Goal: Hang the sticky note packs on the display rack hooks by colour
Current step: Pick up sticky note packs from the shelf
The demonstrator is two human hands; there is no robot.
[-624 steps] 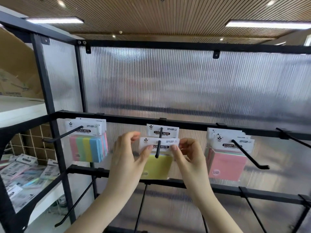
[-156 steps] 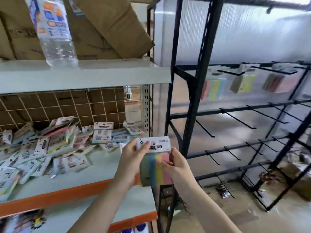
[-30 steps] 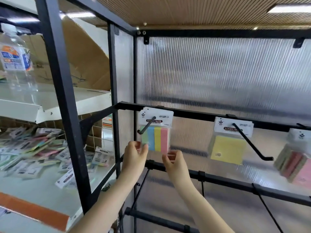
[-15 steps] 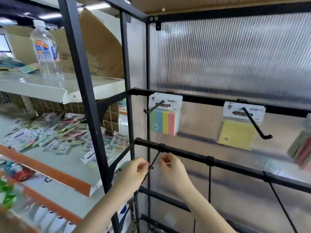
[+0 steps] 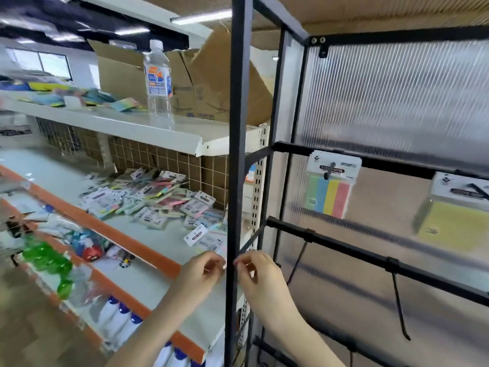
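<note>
Both hands are low in the frame, on either side of the black front post [image 5: 236, 154] of the rack. The left hand [image 5: 202, 271] sits left of the post with its fingers [image 5: 214, 261] loosely curled; nothing can be made out in them, though motion blur leaves it unclear whether they pinch something small. The right hand [image 5: 260, 274] is just right of the post, fingers bent inward toward the left hand, and it too shows nothing held. On the rack's upper bar [image 5: 370, 161] a striped pack [image 5: 330, 190] in green, blue, yellow and pink hangs from a hook [image 5: 329, 172], its white header card against the ribbed translucent back panel [image 5: 397, 102]. To its right a yellow pack [image 5: 455, 221] hangs from the next hook, partly cut off by the frame edge. The lower bar [image 5: 357, 254] carries bare hooks pointing down. Left of the rack, a pile of loose packs [image 5: 156, 200] lies on the white shelf [image 5: 66, 181] with the orange edge. The shelf above holds a clear water bottle [image 5: 158, 80], a cardboard box [image 5: 201, 83] behind it, and more coloured packs, blurred, farther left.
</note>
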